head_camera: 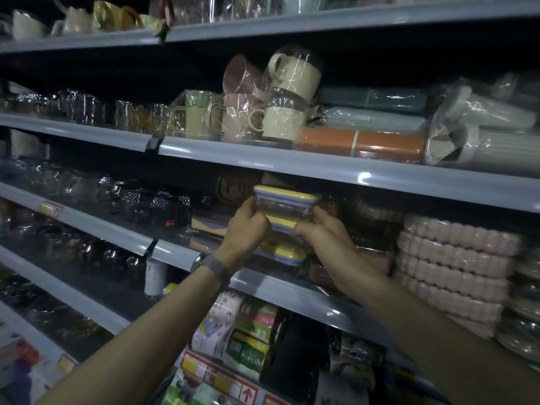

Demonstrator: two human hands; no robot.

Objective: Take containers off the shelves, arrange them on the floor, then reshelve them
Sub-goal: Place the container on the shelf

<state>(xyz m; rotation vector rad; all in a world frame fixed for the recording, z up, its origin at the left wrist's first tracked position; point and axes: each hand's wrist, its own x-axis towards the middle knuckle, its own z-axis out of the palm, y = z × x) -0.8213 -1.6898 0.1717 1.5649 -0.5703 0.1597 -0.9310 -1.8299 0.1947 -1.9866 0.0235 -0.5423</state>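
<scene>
Just behind my left hand [247, 226], on the wrist, I wear a watch [211, 266] with a grey, woven-looking band and a silvery case at its edge. My forearms [146, 331] are bare.

On a grey metal shelf [277, 287] stand stacked clear yellow-lidded containers [285, 198]. Pink scalloped trays [455, 264] lie at their three o'clock, wrapped mugs [263, 112] at twelve.

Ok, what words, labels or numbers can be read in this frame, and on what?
"03", perhaps, on a green pack; uncertain.
Shelf-edge price tag: too blurred.
Red-and-yellow price cards: an arrow shows, print unreadable.
White can: unreadable.
Yellow-lidded containers: no text visible.
</scene>
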